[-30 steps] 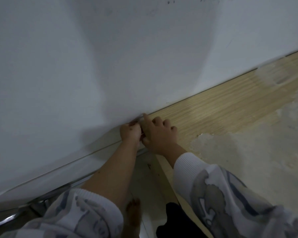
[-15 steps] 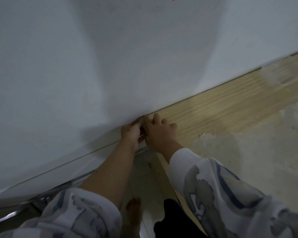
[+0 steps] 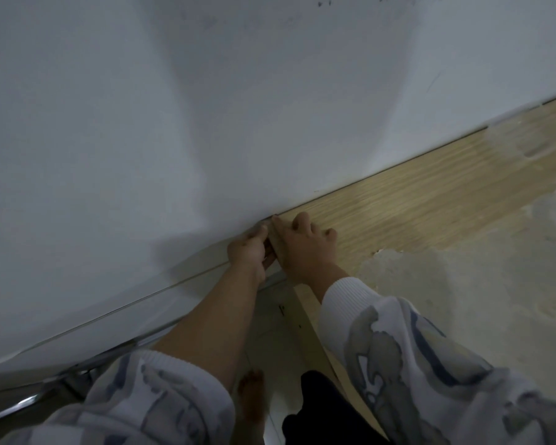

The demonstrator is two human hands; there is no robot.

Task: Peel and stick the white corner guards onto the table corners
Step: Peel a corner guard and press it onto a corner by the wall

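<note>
both hands [image 3: 283, 248] pressed at the tabletop [image 3: 430, 194] corner, their grip unclear; the hidden guard probably was light and pliable.

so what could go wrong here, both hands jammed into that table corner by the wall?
1. The corner guard itself is hidden between the left hand and right hand, so skewed placement would go unseen.
2. The table corner butts the wall; the tight gap may block full wrap and pressure.
3. The whitish residue patch hints at dirt, possibly weakening adhesion.
</note>
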